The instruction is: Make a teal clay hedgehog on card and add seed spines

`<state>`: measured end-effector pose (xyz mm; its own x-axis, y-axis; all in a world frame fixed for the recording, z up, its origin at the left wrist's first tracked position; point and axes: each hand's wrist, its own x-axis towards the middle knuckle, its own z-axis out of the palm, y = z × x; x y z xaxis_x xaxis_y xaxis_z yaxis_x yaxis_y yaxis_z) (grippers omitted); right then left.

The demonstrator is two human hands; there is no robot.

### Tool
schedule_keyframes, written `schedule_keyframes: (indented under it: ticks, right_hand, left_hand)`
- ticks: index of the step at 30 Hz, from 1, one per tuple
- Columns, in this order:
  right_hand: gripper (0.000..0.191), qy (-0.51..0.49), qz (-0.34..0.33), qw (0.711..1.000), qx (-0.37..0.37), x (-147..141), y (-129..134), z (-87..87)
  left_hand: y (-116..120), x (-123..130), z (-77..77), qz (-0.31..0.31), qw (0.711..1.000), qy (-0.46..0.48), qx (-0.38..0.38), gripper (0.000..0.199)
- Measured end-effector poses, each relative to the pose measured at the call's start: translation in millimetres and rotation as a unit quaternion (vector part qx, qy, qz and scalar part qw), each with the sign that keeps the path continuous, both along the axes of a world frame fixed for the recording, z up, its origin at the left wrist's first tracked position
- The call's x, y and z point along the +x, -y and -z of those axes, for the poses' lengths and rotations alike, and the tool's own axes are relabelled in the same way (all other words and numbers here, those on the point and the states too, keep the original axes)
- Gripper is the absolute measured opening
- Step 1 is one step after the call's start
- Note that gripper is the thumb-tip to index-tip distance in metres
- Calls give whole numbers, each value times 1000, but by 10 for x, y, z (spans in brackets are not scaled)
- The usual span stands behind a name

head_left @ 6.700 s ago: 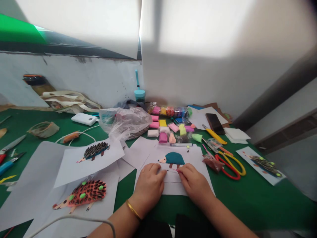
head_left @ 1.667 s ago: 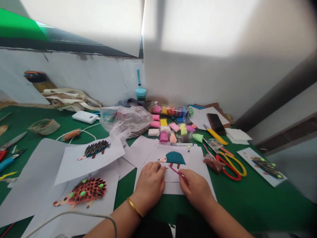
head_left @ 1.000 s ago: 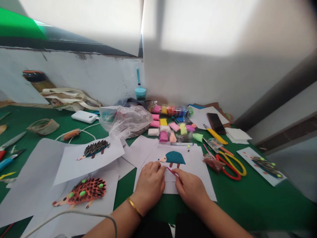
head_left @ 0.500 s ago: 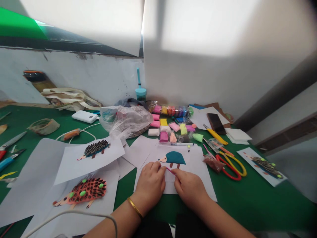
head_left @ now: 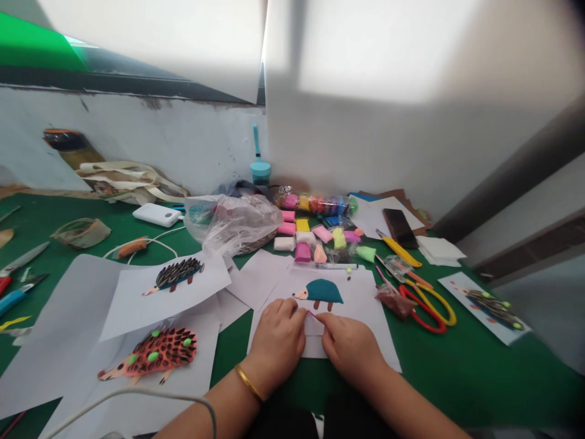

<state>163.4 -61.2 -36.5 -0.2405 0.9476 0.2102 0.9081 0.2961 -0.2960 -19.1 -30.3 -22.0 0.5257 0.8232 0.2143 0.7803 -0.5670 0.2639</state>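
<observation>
A thin pink stick [head_left: 312,314] spans the small gap between my hands, low over the white paper [head_left: 375,329]. My right hand [head_left: 351,344] pinches its near right end. At the other end are the curled fingertips of my left hand [head_left: 280,334], which rests on the paper's left part. Just beyond my fingers lies a flat clay hedgehog [head_left: 324,291] with a teal back, peach face and brown legs. My palms and what is beneath them are hidden.
Several clay packets [head_left: 302,252] and a pen [head_left: 336,266] lie beyond the paper. To the right are red-and-yellow-handled scissors [head_left: 429,305], a yellow cutter [head_left: 401,251] and a phone [head_left: 399,228]. A seed-covered hedgehog picture [head_left: 169,350] and a cable [head_left: 137,390] are at left.
</observation>
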Motion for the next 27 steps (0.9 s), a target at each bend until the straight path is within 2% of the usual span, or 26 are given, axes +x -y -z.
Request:
schedule_keyframes:
  ticks: [3,6,12,27]
  right_hand:
    - [34,-24,-6,999,41,56,18,19]
    - [34,-44,2,998,52,113,20,-1]
    - [33,-78,8,997,13,142,42,-44]
    - [33,-73,39,995,-62,37,33,-65]
  left_hand:
    - [1,0,-1,2,1000,-4,-1,16]
    - [4,-1,4,5,1000,-6,1,13]
    - [4,-6,18,2,1000,-1,1,15]
    - [2,6,2,2,1000,0,4,22]
